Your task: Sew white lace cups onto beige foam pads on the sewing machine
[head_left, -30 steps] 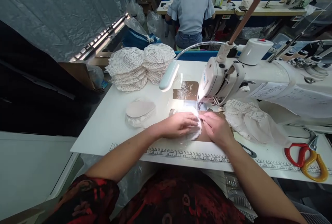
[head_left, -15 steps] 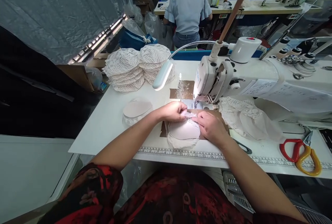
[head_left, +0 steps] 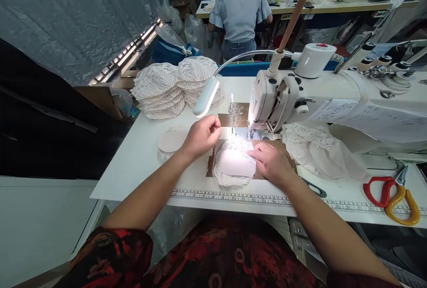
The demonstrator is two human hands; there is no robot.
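Note:
A white lace-edged cup piece [head_left: 235, 163] lies flat on the table in front of the sewing machine [head_left: 267, 101], brightly lit by its lamp. My right hand [head_left: 270, 161] touches the lace at the piece's right edge with its fingers pressed together. My left hand [head_left: 204, 136] is raised left of the piece, apart from it, its fingers curled in a closed pinch; anything between the fingertips is too small to make out. Near my left wrist lies a pale oval pad on lace [head_left: 171, 140].
Stacked lace pieces [head_left: 158, 90] stand at the back left. More white lace fabric [head_left: 320, 150] lies right of the needle area. Red and yellow scissors [head_left: 392, 194] rest at the right, near a ruler strip [head_left: 230, 197]. A person [head_left: 238, 10] sits beyond.
My left hand has let go of the lace at the top of the cup piece and moved left and up. The top of the piece now lies uncovered. My right hand has stayed in place.

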